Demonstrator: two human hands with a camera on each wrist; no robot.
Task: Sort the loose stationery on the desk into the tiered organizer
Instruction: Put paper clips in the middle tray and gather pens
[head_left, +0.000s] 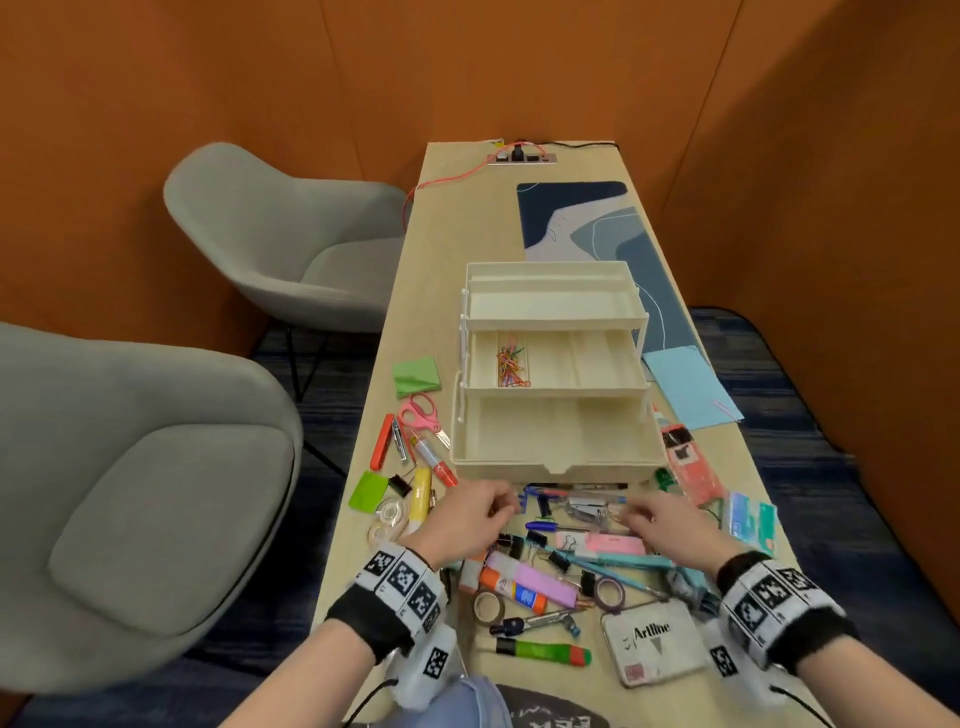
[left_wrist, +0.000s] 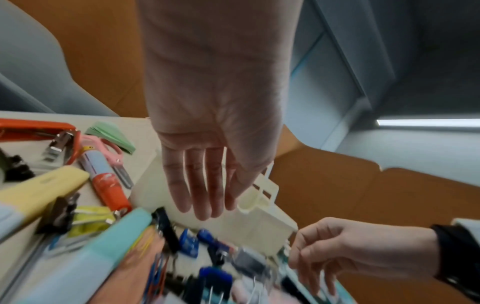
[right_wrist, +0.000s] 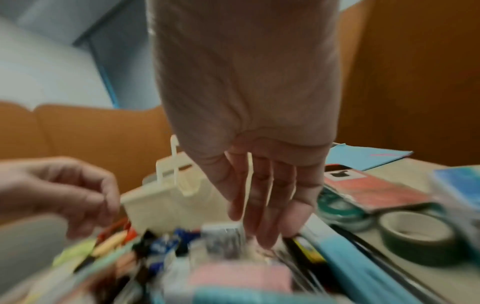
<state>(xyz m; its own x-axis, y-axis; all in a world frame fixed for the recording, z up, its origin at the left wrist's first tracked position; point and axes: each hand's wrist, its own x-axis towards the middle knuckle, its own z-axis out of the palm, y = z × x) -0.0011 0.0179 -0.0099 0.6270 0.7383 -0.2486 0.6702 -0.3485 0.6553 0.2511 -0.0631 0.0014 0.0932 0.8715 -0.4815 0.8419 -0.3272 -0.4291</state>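
The cream tiered organizer (head_left: 556, 447) stands fanned open mid-desk, with coloured paper clips (head_left: 511, 366) in its middle tray. In front of it lies a heap of loose stationery: blue pens, black binder clips (head_left: 558, 561), a silver stapler (head_left: 587, 509) and a pink case (head_left: 602, 543). My left hand (head_left: 498, 506) hovers over the heap's left side with its fingers (left_wrist: 205, 195) hanging down and nothing in them. My right hand (head_left: 636, 514) hovers over the right side, its fingers (right_wrist: 265, 216) pointing down beside the blurred stapler (right_wrist: 223, 236), also without anything in them.
Pink scissors (head_left: 421, 418), an orange stapler (head_left: 383, 441) and green notes (head_left: 415, 376) lie left of the organizer. Glue sticks (head_left: 519, 590), tape rolls (head_left: 488, 605), a green marker (head_left: 545, 652) and an Artline tin (head_left: 652, 644) lie near me. Blue paper (head_left: 688, 387) is at right. Grey chairs (head_left: 156, 467) stand left.
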